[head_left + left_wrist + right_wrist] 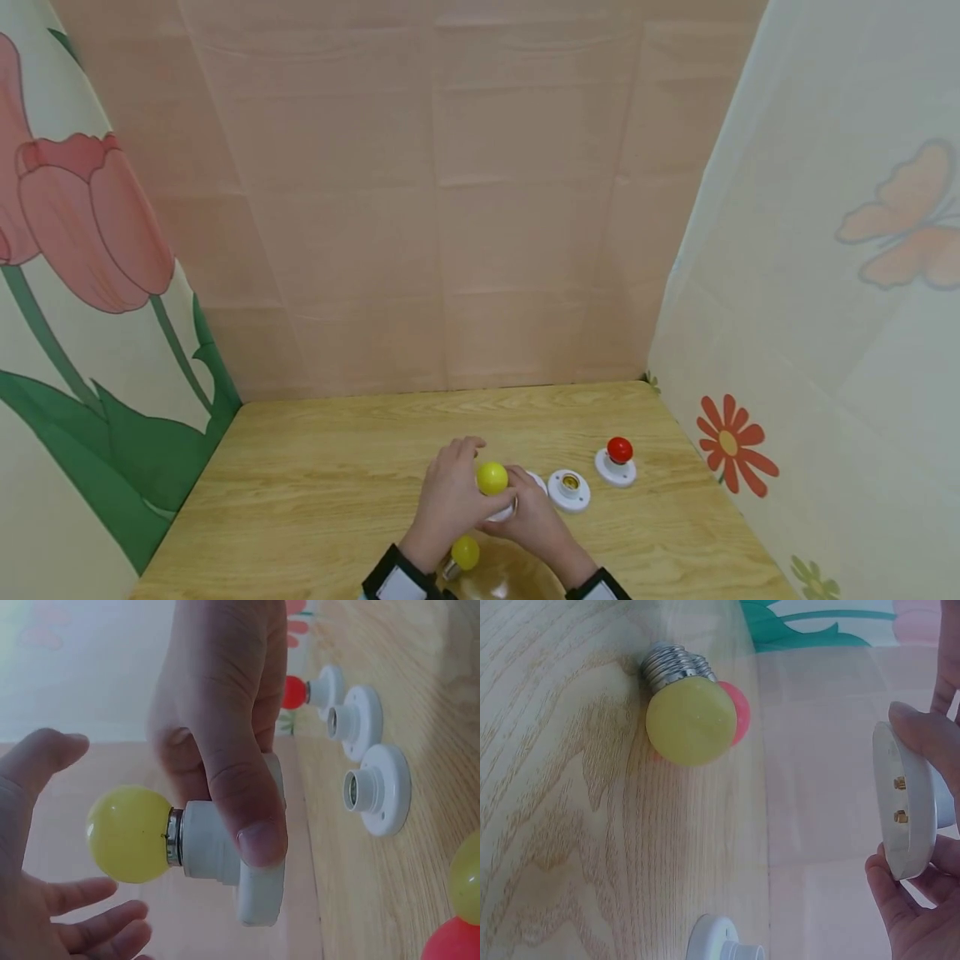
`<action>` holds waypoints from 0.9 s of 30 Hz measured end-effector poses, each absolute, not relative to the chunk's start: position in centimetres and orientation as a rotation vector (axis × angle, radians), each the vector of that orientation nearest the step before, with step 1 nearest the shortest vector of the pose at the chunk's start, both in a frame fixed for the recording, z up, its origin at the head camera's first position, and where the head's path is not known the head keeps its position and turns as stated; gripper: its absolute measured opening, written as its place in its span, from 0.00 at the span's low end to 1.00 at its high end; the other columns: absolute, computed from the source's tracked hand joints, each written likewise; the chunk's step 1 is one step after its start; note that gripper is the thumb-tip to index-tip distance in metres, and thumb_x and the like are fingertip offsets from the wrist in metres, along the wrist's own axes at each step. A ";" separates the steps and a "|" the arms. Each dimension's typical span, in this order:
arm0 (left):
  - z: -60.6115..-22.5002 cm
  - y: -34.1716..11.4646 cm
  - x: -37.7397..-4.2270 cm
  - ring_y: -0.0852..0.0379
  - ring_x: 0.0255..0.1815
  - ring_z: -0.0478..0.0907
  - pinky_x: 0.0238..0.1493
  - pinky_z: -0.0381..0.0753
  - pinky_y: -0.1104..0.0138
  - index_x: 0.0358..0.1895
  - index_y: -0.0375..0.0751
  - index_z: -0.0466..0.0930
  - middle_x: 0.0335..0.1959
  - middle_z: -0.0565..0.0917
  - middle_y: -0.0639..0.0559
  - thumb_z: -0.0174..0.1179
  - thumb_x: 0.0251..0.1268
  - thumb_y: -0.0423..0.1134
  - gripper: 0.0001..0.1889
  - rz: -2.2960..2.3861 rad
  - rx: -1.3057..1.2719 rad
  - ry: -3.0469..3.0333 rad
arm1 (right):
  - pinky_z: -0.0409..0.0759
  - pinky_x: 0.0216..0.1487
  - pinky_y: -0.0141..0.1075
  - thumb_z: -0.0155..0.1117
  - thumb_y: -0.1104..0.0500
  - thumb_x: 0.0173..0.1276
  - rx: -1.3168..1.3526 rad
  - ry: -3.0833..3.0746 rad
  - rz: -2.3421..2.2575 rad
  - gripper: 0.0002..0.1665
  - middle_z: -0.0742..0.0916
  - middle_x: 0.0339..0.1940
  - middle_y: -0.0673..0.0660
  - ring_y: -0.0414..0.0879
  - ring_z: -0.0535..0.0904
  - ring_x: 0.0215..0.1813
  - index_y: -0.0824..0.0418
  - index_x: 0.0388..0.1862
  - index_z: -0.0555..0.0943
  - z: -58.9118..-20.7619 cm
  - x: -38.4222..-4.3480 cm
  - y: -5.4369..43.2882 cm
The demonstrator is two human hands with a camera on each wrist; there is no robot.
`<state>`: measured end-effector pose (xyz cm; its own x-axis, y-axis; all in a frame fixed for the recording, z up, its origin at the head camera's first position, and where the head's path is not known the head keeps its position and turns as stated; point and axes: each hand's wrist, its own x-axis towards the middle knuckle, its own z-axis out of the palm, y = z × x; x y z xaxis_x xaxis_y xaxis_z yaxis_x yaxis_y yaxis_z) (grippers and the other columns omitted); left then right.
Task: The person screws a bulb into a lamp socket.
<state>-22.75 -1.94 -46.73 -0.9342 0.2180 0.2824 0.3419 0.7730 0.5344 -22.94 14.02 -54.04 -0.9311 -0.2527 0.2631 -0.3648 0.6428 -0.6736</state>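
Note:
My right hand [534, 512] grips a white lamp holder [214, 841] by its round base, thumb on one side and fingers on the other. A yellow light bulb [131, 834] sits in the holder's socket, some of its metal collar showing. In the right wrist view the holder's underside [901, 799] shows two brass contacts. My left hand [450, 496] is spread around the yellow bulb; in the left wrist view its fingers [97, 926] stand apart from the glass. Holder and bulb are held above the table.
On the wooden table [330, 483] stand two bare lamp holders, one [569, 490] in plain sight, another [386, 790] partly behind my right hand. Farther right, a holder bears a red bulb [619, 450]. Near me lie a loose yellow bulb [690, 720] and a red one [739, 712].

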 end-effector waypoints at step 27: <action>-47.4 -1.7 -22.9 0.65 0.20 0.66 0.26 0.64 0.71 0.30 0.49 0.78 0.20 0.76 0.62 0.65 0.42 0.73 0.29 -0.661 -0.374 -2.653 | 0.75 0.60 0.50 0.76 0.34 0.45 0.462 -2.752 1.290 0.36 0.80 0.56 0.48 0.47 0.76 0.58 0.46 0.53 0.80 -53.8 -22.9 13.9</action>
<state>-22.92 -1.65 -47.38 -0.8927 0.1617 0.4206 0.3401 0.8541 0.3934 -22.91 13.94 -53.78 -0.9527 -0.2405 0.1858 -0.2967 0.6033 -0.7402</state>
